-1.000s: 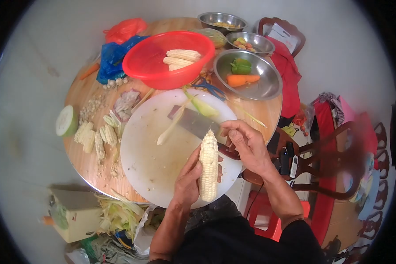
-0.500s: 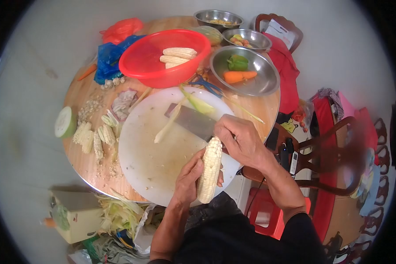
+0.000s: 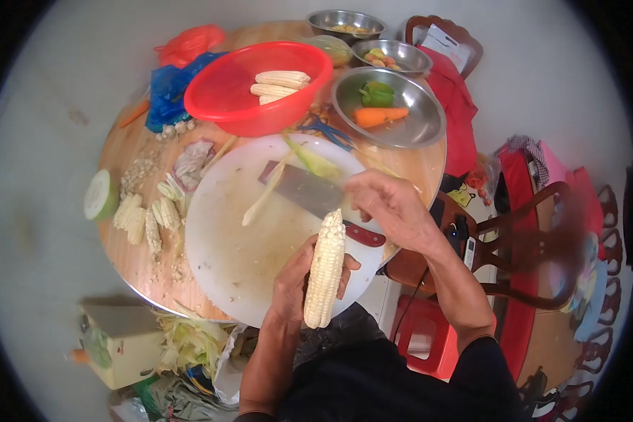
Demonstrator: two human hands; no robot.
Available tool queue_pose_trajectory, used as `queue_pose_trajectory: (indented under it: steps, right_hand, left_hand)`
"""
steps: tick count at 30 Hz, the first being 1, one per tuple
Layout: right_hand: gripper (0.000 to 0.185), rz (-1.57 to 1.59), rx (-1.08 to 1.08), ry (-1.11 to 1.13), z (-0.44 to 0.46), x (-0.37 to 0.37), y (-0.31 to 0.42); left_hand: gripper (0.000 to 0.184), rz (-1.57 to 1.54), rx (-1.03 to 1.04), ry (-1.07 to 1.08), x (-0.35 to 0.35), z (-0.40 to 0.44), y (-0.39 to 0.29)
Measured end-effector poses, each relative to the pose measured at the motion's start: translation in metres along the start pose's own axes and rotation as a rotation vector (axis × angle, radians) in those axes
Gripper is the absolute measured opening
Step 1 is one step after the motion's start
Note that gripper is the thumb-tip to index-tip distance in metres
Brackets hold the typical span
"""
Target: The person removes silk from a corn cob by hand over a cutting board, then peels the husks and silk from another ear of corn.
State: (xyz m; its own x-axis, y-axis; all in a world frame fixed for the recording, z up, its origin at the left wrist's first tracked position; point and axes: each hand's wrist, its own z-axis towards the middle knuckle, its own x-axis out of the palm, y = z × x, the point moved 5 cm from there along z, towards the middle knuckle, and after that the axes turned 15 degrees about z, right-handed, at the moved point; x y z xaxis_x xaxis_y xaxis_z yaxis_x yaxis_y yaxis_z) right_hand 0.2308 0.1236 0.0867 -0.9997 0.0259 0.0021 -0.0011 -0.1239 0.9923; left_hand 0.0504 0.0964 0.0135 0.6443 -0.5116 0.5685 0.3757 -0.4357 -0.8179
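My left hand [image 3: 295, 281] is closed around a husked ear of corn [image 3: 325, 274], held upright with its narrow tip pointing away from me. Off to the right of that tip is my right hand [image 3: 390, 207], its fingers curled together; anything pinched in them is too small to make out. Beneath both hands is a round white cutting board [image 3: 225, 260]. A cleaver [image 3: 306, 190] with a red-brown handle lies across it, and a pale strip of husk [image 3: 264, 197] rests over the blade. A green husk piece [image 3: 315, 160] lies near the far edge.
A red basin [image 3: 218, 105] holds several husked ears. To its right, a steel bowl [image 3: 429, 133] contains a carrot [image 3: 380, 116] and a green pepper [image 3: 378, 93]. Cut corn pieces [image 3: 130, 218] and a cut green gourd [image 3: 101, 195] sit at left. A wooden chair [image 3: 527, 288] stands at right.
My right hand has come away from the corn's tip, up and to the right, uncovering the cleaver handle. The corn in my left hand has shifted slightly left.
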Motion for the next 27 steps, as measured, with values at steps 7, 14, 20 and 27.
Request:
queue_pose_trajectory:
  steps: [7, 14, 20, 27]
  right_hand:
    - [0.023, 0.023, -0.001, 0.114, 0.002, 0.011, -0.003]
    - [0.019, 0.021, 0.195, -0.098, -0.002, -0.009, -0.015]
    - [0.018, -0.366, -0.164, 0.135, -0.020, 0.017, -0.001]
    - [0.019, -0.250, -0.272, -0.091, -0.024, 0.000, 0.005]
  left_hand:
    - [0.071, 0.047, -0.047, -0.024, 0.000, 0.001, 0.009]
    - [0.066, -0.083, -0.038, 0.077, 0.001, 0.000, 0.012]
    - [0.056, 0.053, -0.048, -0.105, -0.002, 0.002, 0.011]
    - [0.060, 0.067, -0.045, -0.117, -0.004, -0.001, 0.002]
